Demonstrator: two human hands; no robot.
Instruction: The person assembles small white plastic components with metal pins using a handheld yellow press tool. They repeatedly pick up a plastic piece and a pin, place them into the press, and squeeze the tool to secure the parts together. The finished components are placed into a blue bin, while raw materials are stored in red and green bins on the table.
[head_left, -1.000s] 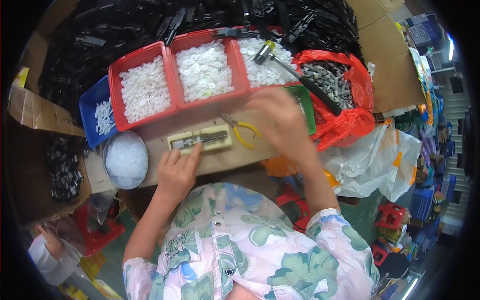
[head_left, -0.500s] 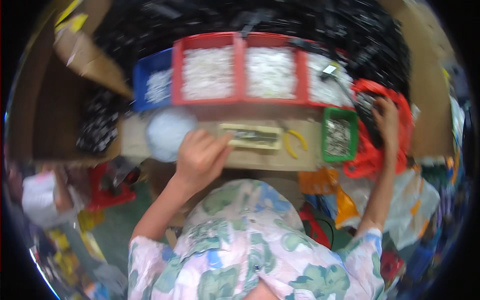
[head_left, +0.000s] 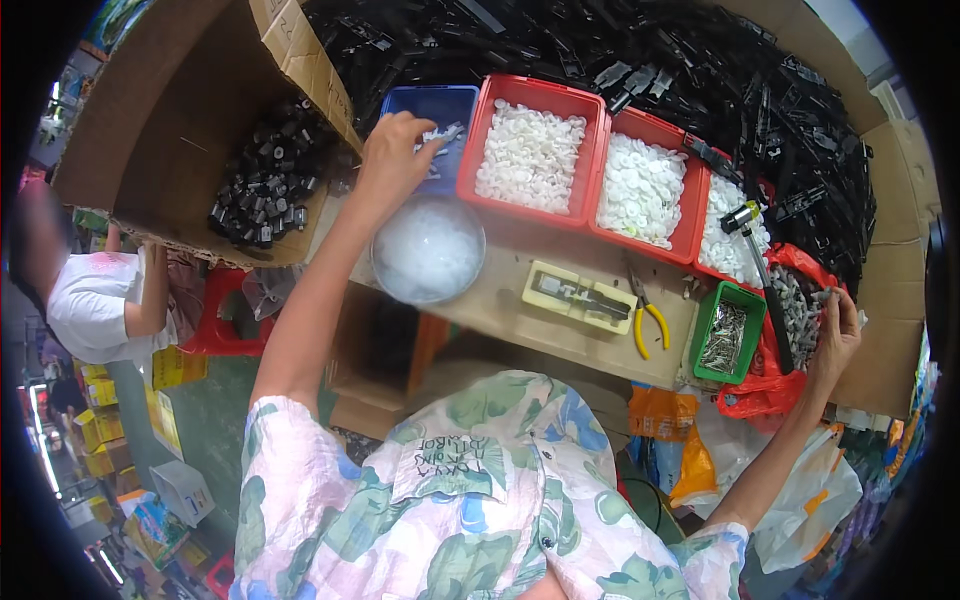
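Observation:
My left hand reaches into the blue bin, its fingers bent and fingertips close together over small pale pieces. Whether a piece is between them is too small to tell. At the right, my right hand is at the edge of a red plastic bag, fingers pinched on what looks like a small grey metal part from the pile in it. A hammer leans across the bag. In the middle, a cream block fixture holds a dark metal part, beside yellow-handled pliers.
Red bins hold white plastic discs. A bowl with whitish contents and a green tray of metal pins stand on the bench. Black parts are heaped behind. A cardboard box holds dark cylinders. Another person sits at the left.
My left hand has moved from beside the fixture up to the blue bin. My right hand has gone from over the hammer handle to the bag's right edge. The view has turned and sharpened.

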